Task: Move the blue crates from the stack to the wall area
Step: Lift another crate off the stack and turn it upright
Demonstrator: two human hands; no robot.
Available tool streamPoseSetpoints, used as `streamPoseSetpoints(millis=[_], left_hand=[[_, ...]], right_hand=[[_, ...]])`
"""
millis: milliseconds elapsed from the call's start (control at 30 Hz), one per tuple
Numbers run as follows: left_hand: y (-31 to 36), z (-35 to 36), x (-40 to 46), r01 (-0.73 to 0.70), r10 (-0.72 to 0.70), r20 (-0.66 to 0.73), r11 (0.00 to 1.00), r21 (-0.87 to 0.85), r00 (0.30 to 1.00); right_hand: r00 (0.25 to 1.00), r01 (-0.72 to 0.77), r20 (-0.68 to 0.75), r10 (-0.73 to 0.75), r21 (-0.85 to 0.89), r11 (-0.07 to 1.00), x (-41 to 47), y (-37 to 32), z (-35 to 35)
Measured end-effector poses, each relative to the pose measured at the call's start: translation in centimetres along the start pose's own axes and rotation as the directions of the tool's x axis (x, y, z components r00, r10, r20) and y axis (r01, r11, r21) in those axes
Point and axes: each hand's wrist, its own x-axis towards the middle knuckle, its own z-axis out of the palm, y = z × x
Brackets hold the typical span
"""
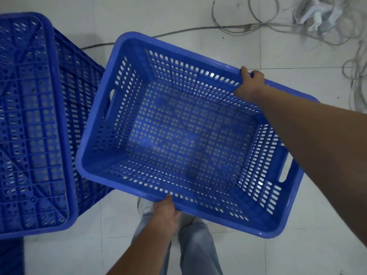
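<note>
A person holds a blue crate in the air above the tiled floor, its open side facing up and its body tilted slightly. The left hand grips the near long rim, fingers curled under the edge and thumb on top. The right hand is clamped on the far long rim, fingers wrapped over it. Just to the left, a stack of blue crates stands upside down, its ribbed bottom showing, and the held crate's left corner overlaps it in view. Grey cables lie tangled on the floor beyond. The person's light trousers show below the crate.
</note>
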Motion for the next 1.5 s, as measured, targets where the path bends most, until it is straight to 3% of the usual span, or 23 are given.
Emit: streamPoseSetpoints(millis=[233, 500, 900, 1067, 1133, 1200, 1267, 1333, 1400, 1433, 1500], left_hand=[[-2.6, 0.5, -0.8, 0.052, -0.054, 0.013, 0.995, 0.081, 0.998], [-5.4, -0.1, -0.6, 0.167, -0.166, 0.096, 0.986, -0.001, 0.981], [-6.7, -0.8, -1.8, 0.218, -0.287, 0.23, 0.934, 0.282, 0.93], [-3.7, -1.9, -1.9, 0.247, -0.422, 0.166, 0.758, 0.603, 0.891], [-1.0, -2.1, -1.7, 0.123, -0.29, 0.105, 0.668, 0.734, 0.951], [2.5, -2.0, -1.3, -0.083, 0.031, 0.081, 0.606, 0.791, 0.996], [6.5, -2.1, -1.5, -0.274, 0.355, 0.112, 0.451, 0.85, 0.928], [10.7, -2.9, -2.2, -0.379, 0.578, 0.167, 0.268, 0.886, 0.799], [14.5, -4.0, -2.8, -0.437, 0.699, 0.197, 0.18, 0.881, 0.687], [16.0, -4.5, -2.8, -0.45, 0.72, 0.198, 0.176, 0.875, 0.665], [18.2, -5.3, -2.5, -0.406, 0.698, 0.149, 0.218, 0.888, 0.701]], right_hand=[[0.998, 0.063, -0.029, -0.063, -0.008, 0.998, -0.1, -0.5, 0.6], [0.992, 0.122, -0.039, -0.123, -0.035, 0.992, -0.4, -1.6, 1.4], [0.984, 0.176, 0.026, -0.174, -0.132, 0.976, -0.2, -2.6, 1.9], [0.976, 0.216, 0.067, -0.208, -0.163, 0.963, -0.8, -1.2, 2.1], [0.983, 0.181, 0.047, -0.175, -0.172, 0.968, -2.0, -0.3, 2.2], [0.993, 0.109, 0.057, -0.102, -0.136, 0.985, -3.6, 0.9, 2.6], [0.996, 0.031, 0.084, -0.024, -0.084, 0.996, -5.0, 2.7, 3.2], [0.998, -0.026, 0.063, 0.027, -0.004, 1.0, -6.1, 5.1, 3.6], [0.995, -0.093, -0.019, 0.096, 0.123, 0.988, -7.0, 7.9, 3.5], [0.987, -0.14, -0.054, 0.154, 0.199, 0.97, -7.5, 9.2, 3.3], [0.955, -0.22, -0.122, 0.269, 0.313, 0.924, -8.3, 11.7, 2.5]])
